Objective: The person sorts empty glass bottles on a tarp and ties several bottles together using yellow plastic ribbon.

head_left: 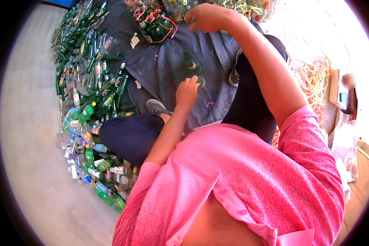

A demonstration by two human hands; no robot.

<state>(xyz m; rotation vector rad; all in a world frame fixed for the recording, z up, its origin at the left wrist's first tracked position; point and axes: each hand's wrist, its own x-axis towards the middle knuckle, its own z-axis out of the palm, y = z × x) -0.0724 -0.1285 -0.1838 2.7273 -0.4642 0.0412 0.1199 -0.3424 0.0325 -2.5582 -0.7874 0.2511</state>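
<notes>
My left hand (187,92) is low over the dark cloth between my feet, fingers closed at the side of a green glass bottle (201,82). Just beyond it is another green bottle (190,61), with a blurred green shape beside it. My right hand (210,18) reaches to the far side, its fingers bent and apart, with nothing seen between them. Bundled clear bottles (176,9) lie near its fingertips. To the left of them stands a bundle of green bottles (153,28) tied with pink-red cord.
A big heap of loose glass and plastic bottles (92,74) spreads along my left side. The dark cloth (151,78) has a few paper scraps on it. Tangled orange and yellow cord (315,80) lies at my right. My shoes (158,107) flank the work area.
</notes>
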